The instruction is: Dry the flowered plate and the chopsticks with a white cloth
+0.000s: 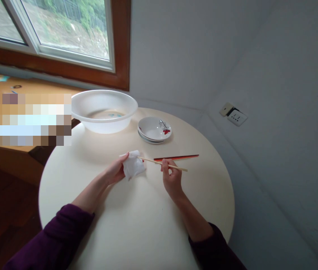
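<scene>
A white cloth or tissue (133, 166) is draped over the fingers of my left hand (117, 168), with the thumb pressed on its near edge. My right hand (172, 179) pinches a pale wooden chopstick (178, 167) between thumb and fingers. The chopstick's left tip reaches onto the white cloth; whether the cloth wraps round it I cannot tell. Just beyond my right hand, dark and red chopsticks (187, 156) lie side by side on the table, with a paler one partly visible beside them.
The round cream table (136, 232) bears a translucent basin (105, 126) with some liquid in it at the back left. To its right stands a small stack of white dishes (153, 129) with a floral print. A wooden desk (46, 88) adjoins on the left; a wall socket (236, 117) is at right.
</scene>
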Demonstrator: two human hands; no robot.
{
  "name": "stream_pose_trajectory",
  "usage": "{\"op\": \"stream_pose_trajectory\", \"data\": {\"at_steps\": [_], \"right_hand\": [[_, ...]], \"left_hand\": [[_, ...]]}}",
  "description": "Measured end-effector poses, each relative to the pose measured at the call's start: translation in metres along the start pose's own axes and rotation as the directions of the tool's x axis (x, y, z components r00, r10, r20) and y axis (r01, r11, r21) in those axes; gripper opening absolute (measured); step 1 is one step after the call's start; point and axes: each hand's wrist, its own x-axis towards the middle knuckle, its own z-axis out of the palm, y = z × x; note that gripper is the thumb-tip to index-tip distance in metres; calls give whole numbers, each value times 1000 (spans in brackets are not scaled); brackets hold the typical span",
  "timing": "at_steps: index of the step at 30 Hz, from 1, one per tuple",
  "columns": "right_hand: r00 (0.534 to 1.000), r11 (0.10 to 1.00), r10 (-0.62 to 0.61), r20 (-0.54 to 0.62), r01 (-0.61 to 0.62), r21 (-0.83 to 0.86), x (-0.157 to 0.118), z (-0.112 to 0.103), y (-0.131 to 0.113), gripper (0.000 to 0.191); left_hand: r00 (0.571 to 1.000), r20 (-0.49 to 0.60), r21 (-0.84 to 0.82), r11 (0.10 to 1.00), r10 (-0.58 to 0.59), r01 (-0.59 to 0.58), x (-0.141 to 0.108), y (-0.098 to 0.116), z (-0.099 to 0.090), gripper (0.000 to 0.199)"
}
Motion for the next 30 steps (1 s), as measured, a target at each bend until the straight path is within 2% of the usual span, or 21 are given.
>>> {"op": "stream_pose_trajectory", "data": {"at_steps": [5, 15, 20, 26, 30], "right_hand": [[998, 998, 43, 47, -46, 53, -1, 2, 0, 27], [979, 991, 18, 204, -45, 128, -6, 7, 3, 24], [967, 988, 33, 254, -70, 140, -8, 10, 8, 20], [960, 994, 10, 280, -40, 101, -9, 11, 7, 20], [956, 997, 23, 292, -44, 67, -7, 9, 5, 21]], "left_hand": [[998, 65, 40, 999, -23, 20, -1, -2, -2, 28], [987, 131, 91, 993, -91, 80, -2, -4, -1, 28], [991, 88, 81, 992, -105, 98, -1, -4, -2, 26], [993, 27, 100, 989, -116, 113, -1, -4, 0, 27], [992, 51, 103, 988, -118, 112, -1, -4, 0, 33]]}}
